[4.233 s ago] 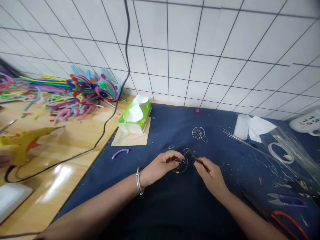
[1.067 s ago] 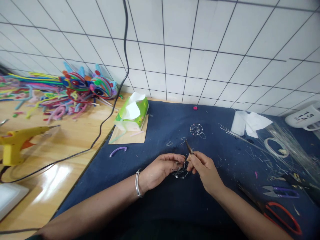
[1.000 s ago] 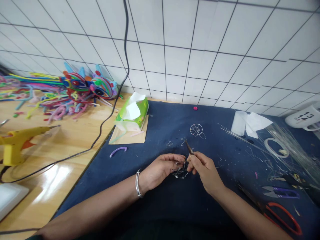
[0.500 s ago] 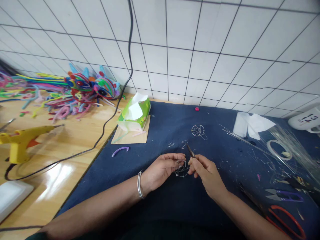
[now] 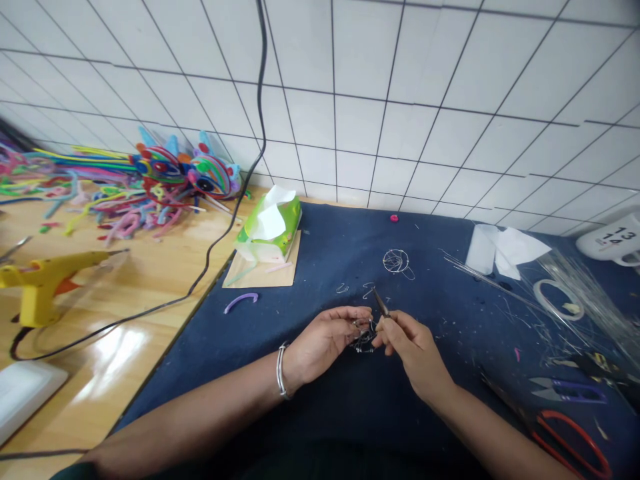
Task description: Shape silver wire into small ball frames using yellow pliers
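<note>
My left hand (image 5: 327, 340), with a silver bangle at the wrist, pinches a small wire ring ornament (image 5: 364, 345) over the dark blue cloth. Its lower rim shows below the fingers; the rest is partly hidden. In my right hand (image 5: 411, 347) is a slim tool with dark pointed tips (image 5: 380, 302), like tweezers or fine pliers, pointing up and away. The fingers are closed round it, close to the ornament's right side. Just beyond the hands lie small bent wire pieces (image 5: 342, 289). Farther back rests a round wire ornament (image 5: 395, 261) with crossing wires inside.
On the right are a wire bundle (image 5: 590, 293), a clear coil (image 5: 557, 298), purple thread snips (image 5: 570, 391) and red-handled scissors (image 5: 573, 440). To the left stand a tissue pack (image 5: 273, 223), a yellow glue gun (image 5: 37, 283) and pipe cleaners (image 5: 125, 213). A black cable (image 5: 207, 257) crosses the wooden table.
The wire ornament has turned slightly in my left fingers. My right hand has shifted a little to the left, with the tool still in it.
</note>
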`<action>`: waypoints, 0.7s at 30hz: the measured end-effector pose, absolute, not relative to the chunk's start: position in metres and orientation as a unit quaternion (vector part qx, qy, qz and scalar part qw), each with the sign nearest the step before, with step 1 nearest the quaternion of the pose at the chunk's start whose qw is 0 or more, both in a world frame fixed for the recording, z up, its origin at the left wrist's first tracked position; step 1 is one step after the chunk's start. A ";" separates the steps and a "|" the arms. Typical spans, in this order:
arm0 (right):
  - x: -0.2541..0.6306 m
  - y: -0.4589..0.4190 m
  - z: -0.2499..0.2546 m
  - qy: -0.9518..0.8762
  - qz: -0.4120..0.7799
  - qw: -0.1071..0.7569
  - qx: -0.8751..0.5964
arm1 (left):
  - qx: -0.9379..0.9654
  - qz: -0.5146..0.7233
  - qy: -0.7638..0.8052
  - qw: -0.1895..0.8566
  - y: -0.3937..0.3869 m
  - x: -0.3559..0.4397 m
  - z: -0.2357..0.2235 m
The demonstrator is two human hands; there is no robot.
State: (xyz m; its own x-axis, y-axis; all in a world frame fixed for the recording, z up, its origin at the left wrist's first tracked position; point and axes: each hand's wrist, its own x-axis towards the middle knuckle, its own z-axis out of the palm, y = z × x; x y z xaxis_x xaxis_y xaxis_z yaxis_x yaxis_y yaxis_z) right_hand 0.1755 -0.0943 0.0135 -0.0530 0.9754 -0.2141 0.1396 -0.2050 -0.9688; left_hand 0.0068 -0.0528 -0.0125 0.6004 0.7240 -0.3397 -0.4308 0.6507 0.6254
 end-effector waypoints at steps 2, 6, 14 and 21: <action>0.177 -0.093 0.014 -0.496 0.523 0.396 -0.568 | 0.250 0.331 0.292 0.862 -0.053 0.007 -0.013; 0.181 -0.091 0.015 -0.494 0.514 0.407 -0.571 | 0.256 0.314 0.287 0.868 -0.054 0.007 -0.012; 0.183 -0.087 0.019 -0.491 0.515 0.422 -0.562 | 0.287 0.300 0.287 0.863 -0.057 0.010 -0.009; 0.184 -0.085 0.018 -0.487 0.529 0.423 -0.552 | 0.309 0.297 0.307 0.850 -0.059 0.013 -0.007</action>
State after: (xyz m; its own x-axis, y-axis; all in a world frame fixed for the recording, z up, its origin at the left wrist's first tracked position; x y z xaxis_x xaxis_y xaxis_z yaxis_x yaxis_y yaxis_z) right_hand 0.1837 -0.0852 0.0182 -0.0338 0.9844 -0.1728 0.0898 -0.1692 -0.9815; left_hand 0.0129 -0.0589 -0.0069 0.6361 0.6935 -0.3382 -0.3152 0.6337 0.7065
